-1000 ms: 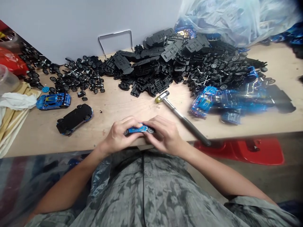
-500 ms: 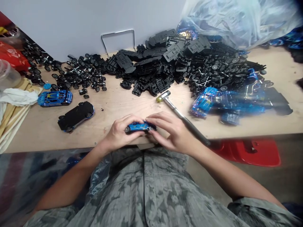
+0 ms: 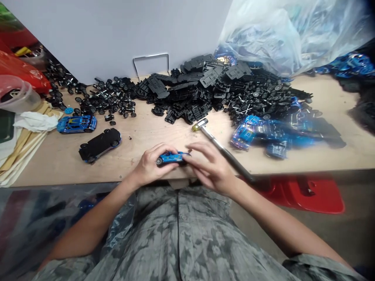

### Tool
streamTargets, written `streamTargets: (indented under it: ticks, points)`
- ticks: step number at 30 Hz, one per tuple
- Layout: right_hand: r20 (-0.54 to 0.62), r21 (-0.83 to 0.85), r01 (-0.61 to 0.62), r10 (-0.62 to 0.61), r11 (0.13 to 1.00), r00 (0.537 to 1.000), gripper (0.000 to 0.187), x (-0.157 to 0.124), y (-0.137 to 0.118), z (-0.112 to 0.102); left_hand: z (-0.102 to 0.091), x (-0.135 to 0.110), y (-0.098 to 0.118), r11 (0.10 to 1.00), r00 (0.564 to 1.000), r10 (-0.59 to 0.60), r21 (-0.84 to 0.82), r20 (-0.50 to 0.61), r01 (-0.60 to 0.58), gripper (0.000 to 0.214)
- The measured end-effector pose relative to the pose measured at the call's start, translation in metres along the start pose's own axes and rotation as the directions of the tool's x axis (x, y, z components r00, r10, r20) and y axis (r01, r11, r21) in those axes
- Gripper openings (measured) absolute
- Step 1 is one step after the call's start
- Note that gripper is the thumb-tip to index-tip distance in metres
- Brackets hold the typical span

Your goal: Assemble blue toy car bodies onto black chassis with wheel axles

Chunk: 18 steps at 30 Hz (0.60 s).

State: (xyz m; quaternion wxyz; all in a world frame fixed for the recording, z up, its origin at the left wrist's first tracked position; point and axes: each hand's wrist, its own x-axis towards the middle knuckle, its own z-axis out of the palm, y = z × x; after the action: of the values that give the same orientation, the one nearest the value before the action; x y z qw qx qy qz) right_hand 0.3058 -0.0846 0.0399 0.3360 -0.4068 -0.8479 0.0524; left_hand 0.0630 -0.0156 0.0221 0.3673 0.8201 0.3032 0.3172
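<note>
My left hand (image 3: pixel 149 166) is closed around a small blue toy car (image 3: pixel 171 157) at the near edge of the wooden table (image 3: pixel 164 132). My right hand (image 3: pixel 212 168) lies just right of the car, fingers loosely spread, fingertips at the car's right end. A small hammer (image 3: pixel 222 150) with a metal head lies on the table beside my right hand, its black handle running past the table edge.
A heap of black chassis plates (image 3: pixel 187 93) and wheel axles (image 3: pixel 108 97) fills the back. Blue car bodies (image 3: pixel 272 132) lie at the right under a plastic bag (image 3: pixel 290 35). At the left lie a blue car (image 3: pixel 76 124) and an upturned black one (image 3: pixel 99 145). A red stool (image 3: pixel 307 193) stands below.
My right hand has loosened from the car and slid slightly right, fingers spreading. The left hand keeps its hold on the car. The view tilted down a little.
</note>
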Motion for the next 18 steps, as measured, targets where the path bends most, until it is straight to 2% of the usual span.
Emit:
streamTargets:
  ticks: [1, 3, 4, 6, 8, 9, 11, 13, 15, 18]
  points:
    - [-0.034, -0.044, -0.05, 0.049, 0.998, 0.998, 0.046, -0.006, 0.003, -0.007, -0.001, -0.001, 0.001, 1.0, 1.0, 0.006, 0.007, 0.002, -0.006, 0.023]
    - [-0.071, -0.253, -0.212, 0.201, 0.944, 0.977, 0.047, -0.02, 0.01, -0.017, -0.001, -0.002, 0.003, 1.0, 1.0, 0.006, 0.021, 0.01, -0.007, 0.028]
    - [-0.05, -0.377, -0.288, 0.291, 0.88, 0.955, 0.046, -0.028, 0.014, -0.02, -0.001, -0.004, 0.003, 1.0, 1.0, -0.003, 0.022, 0.006, 0.003, 0.032]
    - [0.012, -0.581, -0.361, 0.451, 0.73, 0.893, 0.038, -0.042, 0.02, -0.021, 0.0, -0.007, 0.001, 0.999, 0.999, -0.041, 0.016, -0.023, 0.041, 0.037]
    - [0.043, -0.688, -0.381, 0.559, 0.618, 0.828, 0.029, -0.052, 0.024, -0.018, 0.003, -0.009, -0.002, 0.997, 0.995, -0.074, 0.01, -0.063, 0.075, 0.036]
    - [0.039, -0.704, -0.398, 0.591, 0.589, 0.806, 0.028, -0.055, 0.025, -0.018, 0.004, -0.01, -0.003, 0.997, 0.993, -0.081, 0.011, -0.08, 0.082, 0.035]
    - [0.009, -0.651, -0.451, 0.601, 0.61, 0.799, 0.026, -0.057, 0.024, -0.021, 0.008, -0.012, -0.005, 0.996, 0.991, -0.079, 0.022, -0.108, 0.082, 0.034]
    - [-0.018, -0.465, -0.491, 0.547, 0.737, 0.837, 0.022, -0.058, 0.016, -0.03, 0.011, -0.013, -0.007, 0.996, 0.988, -0.083, 0.027, -0.128, 0.087, 0.036]
    - [-0.043, -0.201, -0.478, 0.48, 0.855, 0.876, 0.018, -0.059, 0.001, -0.042, 0.013, -0.013, -0.008, 0.995, 0.986, -0.09, 0.025, -0.14, 0.095, 0.039]
    - [-0.032, -0.028, -0.448, 0.447, 0.894, 0.894, 0.02, -0.059, -0.028, -0.054, 0.014, -0.014, -0.01, 0.996, 0.986, -0.088, 0.012, -0.142, 0.09, 0.04]
